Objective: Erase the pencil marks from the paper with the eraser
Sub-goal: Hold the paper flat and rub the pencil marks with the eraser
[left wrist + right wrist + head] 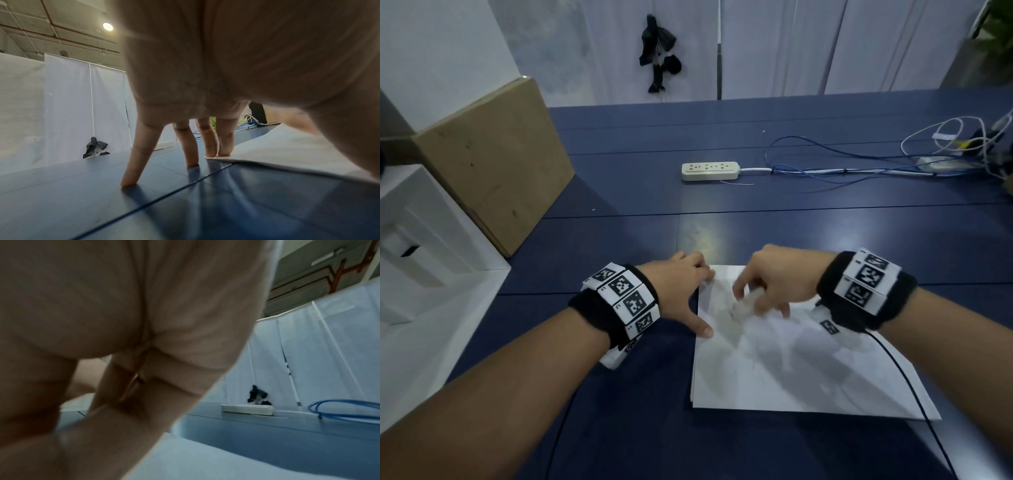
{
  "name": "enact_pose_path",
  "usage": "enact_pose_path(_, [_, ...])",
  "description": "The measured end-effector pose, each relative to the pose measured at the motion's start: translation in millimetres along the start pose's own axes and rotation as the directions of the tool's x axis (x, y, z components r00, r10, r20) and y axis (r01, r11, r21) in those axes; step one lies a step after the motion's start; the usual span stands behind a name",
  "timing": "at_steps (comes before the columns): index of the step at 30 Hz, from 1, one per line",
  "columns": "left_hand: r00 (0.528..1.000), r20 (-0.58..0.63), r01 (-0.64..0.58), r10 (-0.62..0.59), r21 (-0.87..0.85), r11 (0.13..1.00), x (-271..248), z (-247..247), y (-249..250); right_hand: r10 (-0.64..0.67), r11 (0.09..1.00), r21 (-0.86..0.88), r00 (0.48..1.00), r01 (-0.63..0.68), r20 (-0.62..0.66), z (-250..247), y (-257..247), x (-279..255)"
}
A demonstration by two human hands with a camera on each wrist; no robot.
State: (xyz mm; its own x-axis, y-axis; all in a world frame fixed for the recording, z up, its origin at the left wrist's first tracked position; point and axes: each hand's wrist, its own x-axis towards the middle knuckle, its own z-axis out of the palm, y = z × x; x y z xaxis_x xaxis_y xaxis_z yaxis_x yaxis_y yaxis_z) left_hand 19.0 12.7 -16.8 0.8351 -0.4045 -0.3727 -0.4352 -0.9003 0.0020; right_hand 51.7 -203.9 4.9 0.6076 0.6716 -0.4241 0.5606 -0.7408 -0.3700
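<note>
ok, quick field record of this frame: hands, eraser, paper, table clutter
left hand: fingers straight and spread; two fingertips on the paper's far left corner, two on the table, thumb on the left edge
right hand: fingers curled round the eraser, blurred
eraser: pale, blurred, low over the paper's upper left area
paper: white sheet flat on the blue table; pencil marks not legible
clutter: power strip, blue cable, cardboard box

I see a dark blue desk (pixel 825 240) made of panels. On it lies the white paper (pixel 791 377) near me, a white power strip (pixel 710 171) farther back, and blue cables (pixel 842 164) to its right.
</note>
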Motion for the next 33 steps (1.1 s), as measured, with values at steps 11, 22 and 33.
enact_pose_path(11, [1.0,0.008,0.003,-0.003,0.015,1.0,0,-2,2,0.031,0.999,-0.014,0.989,-0.033,-0.146,-3,6,9])
enact_pose_path(22, [1.0,0.021,0.006,-0.007,0.027,1.0,-1,-3,3,0.106,0.991,-0.05,0.955,-0.124,-0.279,-8,12,20])
enact_pose_path(33, [1.0,0.026,0.008,-0.009,0.018,1.0,0,-4,4,0.131,0.987,-0.063,0.962,-0.15,-0.238,-12,9,19])
